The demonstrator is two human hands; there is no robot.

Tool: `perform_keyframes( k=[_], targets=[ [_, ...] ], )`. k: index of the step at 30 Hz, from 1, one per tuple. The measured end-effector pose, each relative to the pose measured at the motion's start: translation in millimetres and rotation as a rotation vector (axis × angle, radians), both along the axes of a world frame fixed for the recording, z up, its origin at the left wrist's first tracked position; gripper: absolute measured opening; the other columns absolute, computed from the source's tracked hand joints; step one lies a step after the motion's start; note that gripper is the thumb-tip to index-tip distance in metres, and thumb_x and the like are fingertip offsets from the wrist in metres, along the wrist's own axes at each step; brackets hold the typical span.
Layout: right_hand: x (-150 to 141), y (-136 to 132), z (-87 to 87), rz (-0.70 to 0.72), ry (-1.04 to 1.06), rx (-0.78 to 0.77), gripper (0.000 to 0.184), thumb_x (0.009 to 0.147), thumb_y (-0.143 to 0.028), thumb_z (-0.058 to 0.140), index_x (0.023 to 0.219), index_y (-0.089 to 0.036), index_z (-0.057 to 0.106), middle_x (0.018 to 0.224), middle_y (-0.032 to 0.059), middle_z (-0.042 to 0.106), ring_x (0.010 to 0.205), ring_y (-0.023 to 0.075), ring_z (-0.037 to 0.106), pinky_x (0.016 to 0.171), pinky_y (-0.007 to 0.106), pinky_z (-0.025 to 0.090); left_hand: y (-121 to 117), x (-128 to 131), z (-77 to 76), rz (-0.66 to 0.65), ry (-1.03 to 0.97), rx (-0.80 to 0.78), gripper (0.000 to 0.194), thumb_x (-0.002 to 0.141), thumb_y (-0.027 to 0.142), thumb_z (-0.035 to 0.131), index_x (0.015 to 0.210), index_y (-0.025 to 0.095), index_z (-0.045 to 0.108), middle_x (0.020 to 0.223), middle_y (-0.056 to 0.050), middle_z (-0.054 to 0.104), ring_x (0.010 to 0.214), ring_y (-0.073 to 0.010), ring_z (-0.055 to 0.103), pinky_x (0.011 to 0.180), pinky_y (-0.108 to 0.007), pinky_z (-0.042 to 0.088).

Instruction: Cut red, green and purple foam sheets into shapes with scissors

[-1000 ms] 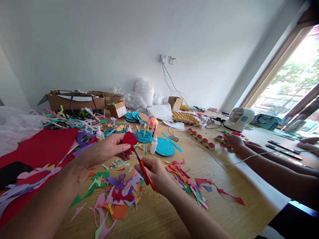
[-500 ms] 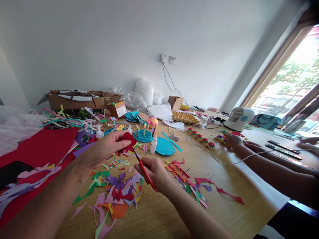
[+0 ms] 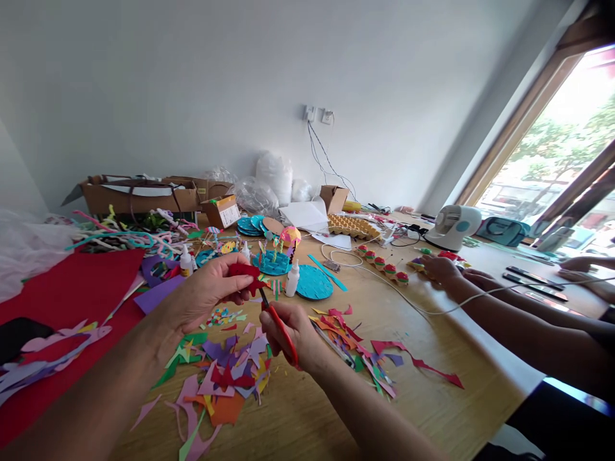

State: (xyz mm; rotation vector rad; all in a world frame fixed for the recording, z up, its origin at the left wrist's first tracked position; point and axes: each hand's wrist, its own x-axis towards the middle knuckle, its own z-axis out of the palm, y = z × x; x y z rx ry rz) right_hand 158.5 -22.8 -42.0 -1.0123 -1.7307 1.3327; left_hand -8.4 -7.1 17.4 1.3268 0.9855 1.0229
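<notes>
Between the thumb and fingers of my left hand [image 3: 218, 285] is a small piece of red paper [image 3: 253, 282]. My right hand [image 3: 293, 330] grips red-handled scissors [image 3: 283, 336], its fingers in the loops. The dark blades point up and away from me and meet the lower edge of the red paper; their tips are partly hidden by it. Under both hands lie scattered paper scraps [image 3: 230, 378] in pink, purple, orange and green. Just beyond the scissors stand a white glue bottle [image 3: 293, 280] and a blue textured disc [image 3: 314, 282].
Large red sheets [image 3: 72, 288] cover the left side. Pipe cleaners [image 3: 129, 240] and cardboard boxes [image 3: 139, 195] lie behind. Egg-carton pieces [image 3: 384, 264] sit at right, near a white fan [image 3: 451, 227]. A co-worker's arms [image 3: 519, 307] reach in from the right, with a white cable across them.
The red paper has turned in my left hand and shows a different, notched outline. The scissors have tilted more upright against it. The whole view has shifted slightly.
</notes>
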Motion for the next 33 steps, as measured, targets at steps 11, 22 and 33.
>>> perform_keyframes(
  k=[11, 22, 33],
  targets=[
    [-2, 1, -3.7, -0.001, 0.07, -0.028, 0.042, 0.077, -0.053, 0.054, 0.057, -0.017, 0.043, 0.04, -0.0064, 0.044, 0.032, 0.0043, 0.035, 0.034, 0.016, 0.026, 2, 5, -13.2, -0.005, -0.126, -0.014, 0.015, 0.069, 0.024, 0.066, 0.08, 0.02, 0.056, 0.065, 0.005, 0.058, 0.053, -0.0077, 0.052, 0.056, -0.021, 0.041],
    [-3, -2, -0.2, 0.003, 0.105, -0.016, 0.045, 0.075, -0.057, 0.051, 0.055, -0.017, 0.042, 0.039, -0.0053, 0.043, 0.034, 0.005, 0.035, 0.035, 0.017, 0.024, 1, 4, -15.7, -0.04, -0.139, -0.04, 0.015, 0.072, 0.026, 0.065, 0.083, 0.02, 0.058, 0.068, 0.003, 0.061, 0.056, -0.0092, 0.055, 0.054, -0.022, 0.041],
    [-1, -1, -3.3, 0.021, 0.12, -0.001, 0.048, 0.075, -0.06, 0.048, 0.055, -0.017, 0.044, 0.04, -0.0049, 0.043, 0.034, 0.0049, 0.035, 0.035, 0.017, 0.024, -2, 6, -14.2, -0.025, -0.165, -0.027, 0.014, 0.071, 0.029, 0.065, 0.081, 0.021, 0.059, 0.066, 0.004, 0.061, 0.056, -0.0096, 0.056, 0.055, -0.022, 0.043]
  ],
)
